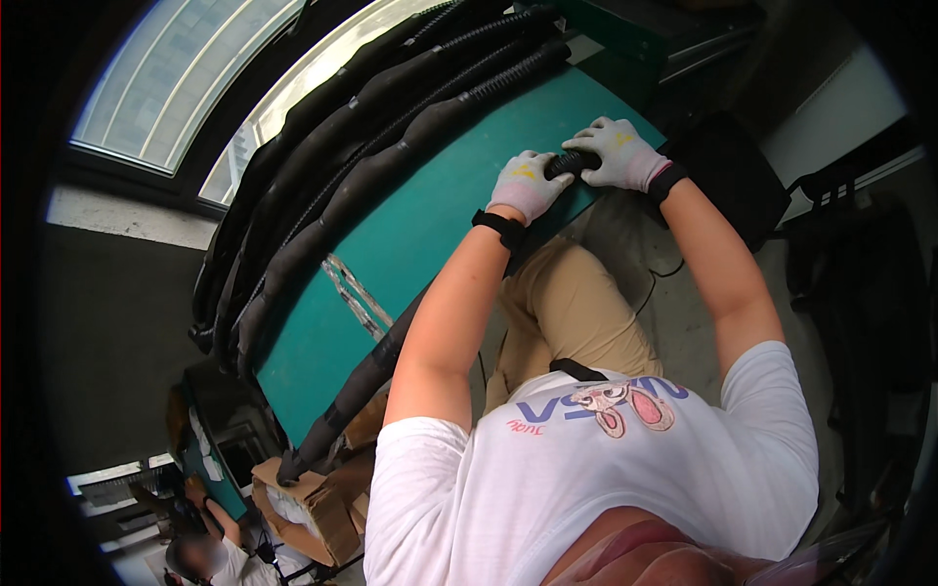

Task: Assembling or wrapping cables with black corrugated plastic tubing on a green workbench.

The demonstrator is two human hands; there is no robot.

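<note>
My left hand (531, 184), in a pale grey knit glove, is closed around a black corrugated hose (572, 164) near the table's right end. Close beside it, my gloved right hand (620, 154) grips the same hose from the other side. A short ribbed stretch shows between the two hands. From behind my left forearm a black-wrapped hose length (357, 391) runs down along the table's front edge to the lower left. It looks like the same hose, but my arm hides the join. Both wrists wear black bands.
Several long black hoses (362, 176), partly wrapped, lie along the far side of the green table (420, 210). Metallic strips (357, 298) lie near its front edge. An opened cardboard box (308, 513) stands at lower left; beyond it another person (210, 552) is visible. Windows line the back.
</note>
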